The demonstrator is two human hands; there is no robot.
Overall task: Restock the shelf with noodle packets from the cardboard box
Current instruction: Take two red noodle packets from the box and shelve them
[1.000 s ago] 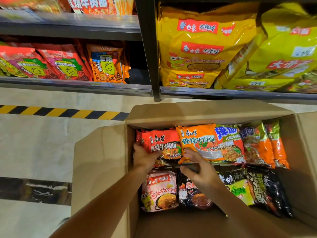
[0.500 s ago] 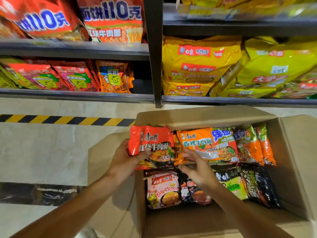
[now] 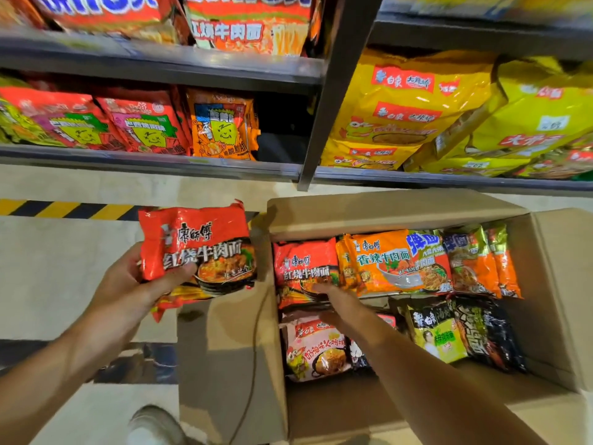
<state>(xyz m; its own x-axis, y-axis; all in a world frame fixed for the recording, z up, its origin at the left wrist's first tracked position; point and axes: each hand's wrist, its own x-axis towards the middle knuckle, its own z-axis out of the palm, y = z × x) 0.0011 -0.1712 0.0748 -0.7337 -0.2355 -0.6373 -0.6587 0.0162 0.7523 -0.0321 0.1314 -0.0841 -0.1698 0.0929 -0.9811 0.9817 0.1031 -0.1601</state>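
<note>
Two hands at work: left hand grips a red packet left of the box; right hand, fingers straight, touches another red packet inside.

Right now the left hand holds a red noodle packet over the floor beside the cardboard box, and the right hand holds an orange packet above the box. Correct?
One thing is wrong: the right hand holds nothing. The head view shows it reaching into the brown cardboard box with fingers extended over the packets. The left hand does hold a red noodle packet over the floor beside the box.
</note>
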